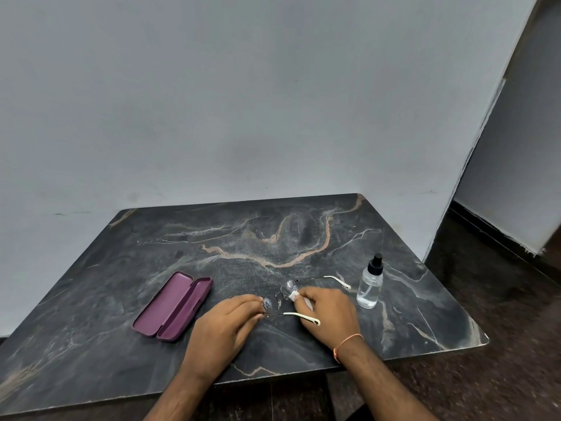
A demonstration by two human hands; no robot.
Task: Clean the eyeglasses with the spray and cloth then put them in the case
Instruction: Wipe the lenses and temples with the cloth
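Rimless eyeglasses with thin metal arms and white tips are held just above the dark marble table, arms unfolded. My left hand pinches the left lens at its outer edge. My right hand pinches a small white cloth against the right lens. A clear spray bottle with a black nozzle stands upright to the right of my right hand. A purple glasses case lies open to the left of my left hand, with nothing visible in it.
The table stands against a grey wall. Its right edge and rounded front-right corner are close to the bottle. Dark floor lies beyond the table on the right.
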